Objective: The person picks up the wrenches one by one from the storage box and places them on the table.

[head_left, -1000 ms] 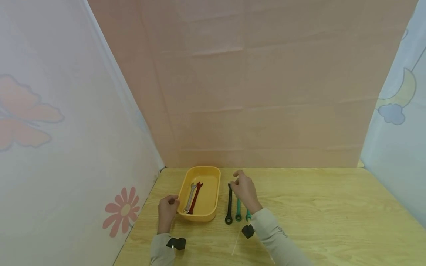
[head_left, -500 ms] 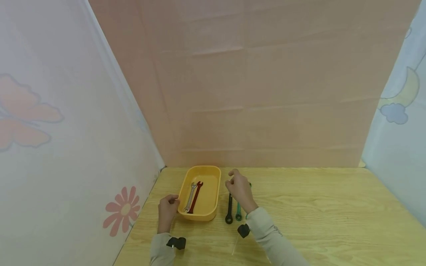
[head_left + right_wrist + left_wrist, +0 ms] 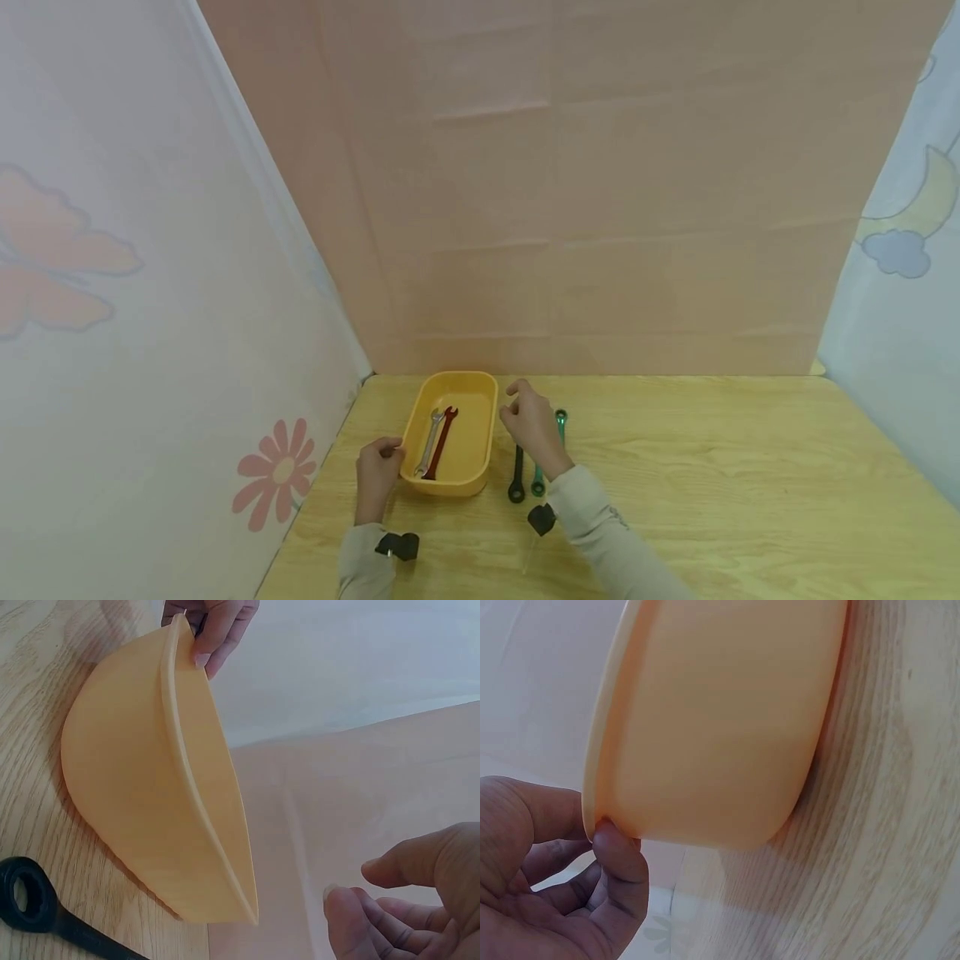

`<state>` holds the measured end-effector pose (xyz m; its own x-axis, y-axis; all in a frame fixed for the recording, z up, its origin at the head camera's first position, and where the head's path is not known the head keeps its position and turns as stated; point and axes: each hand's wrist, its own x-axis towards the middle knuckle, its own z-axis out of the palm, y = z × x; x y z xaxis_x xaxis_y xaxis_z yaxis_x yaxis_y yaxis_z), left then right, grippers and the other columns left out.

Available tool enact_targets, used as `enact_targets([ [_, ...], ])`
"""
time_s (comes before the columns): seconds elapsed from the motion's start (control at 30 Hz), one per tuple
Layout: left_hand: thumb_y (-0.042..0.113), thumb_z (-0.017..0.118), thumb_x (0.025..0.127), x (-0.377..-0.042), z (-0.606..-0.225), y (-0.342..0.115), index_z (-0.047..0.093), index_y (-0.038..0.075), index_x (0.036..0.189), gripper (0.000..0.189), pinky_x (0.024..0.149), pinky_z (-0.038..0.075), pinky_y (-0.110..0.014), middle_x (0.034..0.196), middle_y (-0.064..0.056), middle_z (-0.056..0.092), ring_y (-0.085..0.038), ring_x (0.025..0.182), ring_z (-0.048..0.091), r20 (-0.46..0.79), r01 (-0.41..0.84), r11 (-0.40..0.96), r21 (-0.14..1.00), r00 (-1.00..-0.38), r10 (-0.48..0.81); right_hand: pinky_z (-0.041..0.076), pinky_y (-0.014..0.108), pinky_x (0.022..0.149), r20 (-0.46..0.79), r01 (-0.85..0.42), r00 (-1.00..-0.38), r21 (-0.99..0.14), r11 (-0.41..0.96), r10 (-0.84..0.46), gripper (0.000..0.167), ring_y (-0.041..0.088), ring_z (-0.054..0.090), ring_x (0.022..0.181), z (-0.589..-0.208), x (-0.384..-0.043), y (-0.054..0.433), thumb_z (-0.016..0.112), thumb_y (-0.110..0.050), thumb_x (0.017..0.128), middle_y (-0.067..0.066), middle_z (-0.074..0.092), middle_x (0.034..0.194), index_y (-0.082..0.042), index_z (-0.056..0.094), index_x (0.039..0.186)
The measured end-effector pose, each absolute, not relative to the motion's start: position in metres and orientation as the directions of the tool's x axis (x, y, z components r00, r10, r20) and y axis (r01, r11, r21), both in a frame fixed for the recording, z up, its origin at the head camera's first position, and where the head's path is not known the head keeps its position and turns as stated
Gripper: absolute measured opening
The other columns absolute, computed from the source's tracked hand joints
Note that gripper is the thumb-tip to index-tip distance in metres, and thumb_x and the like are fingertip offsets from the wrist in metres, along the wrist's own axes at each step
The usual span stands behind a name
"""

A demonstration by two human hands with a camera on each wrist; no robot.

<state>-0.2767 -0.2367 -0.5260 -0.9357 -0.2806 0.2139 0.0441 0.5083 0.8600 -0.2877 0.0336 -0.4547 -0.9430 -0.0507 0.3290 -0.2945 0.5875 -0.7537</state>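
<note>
Tabletop (image 3: 690,500): black wrench (image 3: 518,473) apparently below right hand (image 3: 534,425).

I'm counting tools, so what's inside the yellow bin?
Inside the yellow bin lie a silver wrench and, to its right, a red wrench. What is directly beneath them is covered.

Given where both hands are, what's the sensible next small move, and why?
Probably lower the right hand and pinch the black wrench: that hand holds nothing, this wrench lies nearest the yellow tray of those on the table, and the left hand grips the tray.
</note>
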Motion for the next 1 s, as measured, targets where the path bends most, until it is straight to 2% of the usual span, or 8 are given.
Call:
enact_targets([
  [0.33,-0.006,0.066,0.087,-0.275,-0.525,-0.234,0.072,-0.012,0.1,0.015,0.055,0.05,-0.024,0.086,-0.02,0.07,-0.022,0.072,0.064,0.212,0.047,0.502,0.864,-0.937,-0.277,0.048,0.023,0.044,0.319,-0.303,-0.945,-0.782,0.544,-0.069,0.032,0.01,0.055,0.048,-0.456,-0.285,0.026,0.067,-0.003,0.093,0.004,0.062,0.073,0.006,0.056,0.121],
  [1.0,-0.007,0.067,0.086,-0.275,-0.526,-0.237,0.072,-0.011,0.1,0.015,0.052,0.05,-0.025,0.083,-0.019,0.07,-0.02,0.068,0.064,0.221,0.063,0.494,0.867,-0.938,-0.268,0.045,0.022,0.043,0.323,-0.326,-0.941,-0.78,0.534,-0.103,0.028,0.008,0.053,0.048,-0.459,-0.288,0.008,0.067,-0.005,0.093,0.001,0.062,0.07,0.004,0.058,0.119],
])
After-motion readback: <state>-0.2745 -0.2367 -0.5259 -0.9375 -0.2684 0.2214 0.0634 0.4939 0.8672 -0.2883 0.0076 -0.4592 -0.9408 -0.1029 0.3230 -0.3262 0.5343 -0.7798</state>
